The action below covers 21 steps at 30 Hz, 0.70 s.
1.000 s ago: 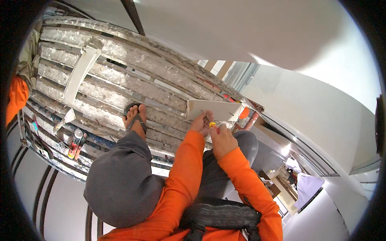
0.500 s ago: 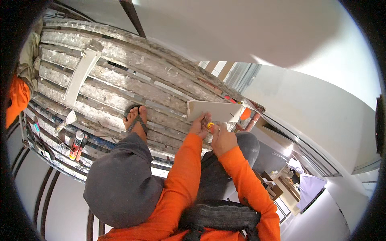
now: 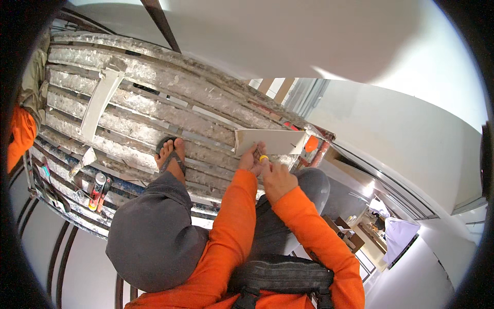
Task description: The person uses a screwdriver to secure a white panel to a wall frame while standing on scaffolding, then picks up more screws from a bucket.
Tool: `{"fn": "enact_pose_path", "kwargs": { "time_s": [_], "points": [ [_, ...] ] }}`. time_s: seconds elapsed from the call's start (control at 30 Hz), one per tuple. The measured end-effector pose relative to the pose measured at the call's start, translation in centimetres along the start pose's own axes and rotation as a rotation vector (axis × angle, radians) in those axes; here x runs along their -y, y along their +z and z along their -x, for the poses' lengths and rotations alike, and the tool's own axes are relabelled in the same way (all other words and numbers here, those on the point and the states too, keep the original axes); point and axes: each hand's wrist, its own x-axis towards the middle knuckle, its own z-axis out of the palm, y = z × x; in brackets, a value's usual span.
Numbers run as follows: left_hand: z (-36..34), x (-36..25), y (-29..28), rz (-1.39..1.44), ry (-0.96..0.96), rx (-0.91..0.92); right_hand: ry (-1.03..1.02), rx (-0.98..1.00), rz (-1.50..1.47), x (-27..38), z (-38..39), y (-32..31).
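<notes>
My left hand is at the near edge of an off-white board piece, its fingers closed and partly hidden. Close against it, my right hand is closed around a small yellow object, of which only a rounded part shows. Whether the left fingers also grip that object or the board, I cannot tell. A thin dark nail or screw stands out of the board near its right end. The board lies over the slatted platform, in front of my raised right knee.
My sandalled left foot rests on the slats. A long off-white strip, a putty knife and a sealant tube lie leftward. An orange piece sits beside the board. Another person's orange sleeve shows at far left.
My right hand has shifted slightly left and up toward my left hand, and the yellow object has moved with it. The whole view has shifted a little.
</notes>
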Motion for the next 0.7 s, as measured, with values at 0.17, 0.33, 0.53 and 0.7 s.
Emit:
{"fn": "enact_pose_path", "kwargs": {
  "time_s": [0.17, 0.33, 0.53, 0.7],
  "points": [
    [0.6, 0.3, -0.2, -0.156, 0.033, 0.022, 0.190, 0.368, -0.246, -0.8, -1.5, -0.3],
    [-0.1, 0.3, -0.2, -0.130, 0.007, 0.005, 0.314, 0.272, -0.334, -1.1, -1.3, -0.5],
    [-0.7, 0.1, -0.5, -0.219, 0.016, -0.012, -0.054, 0.215, 0.090, 0.9, 1.7, 2.9],
    [0.1, 0.6, 0.5, -0.229, 0.035, -0.055, -0.156, -0.017, 0.137, -0.3, 1.9, 3.0]
  ]
}}
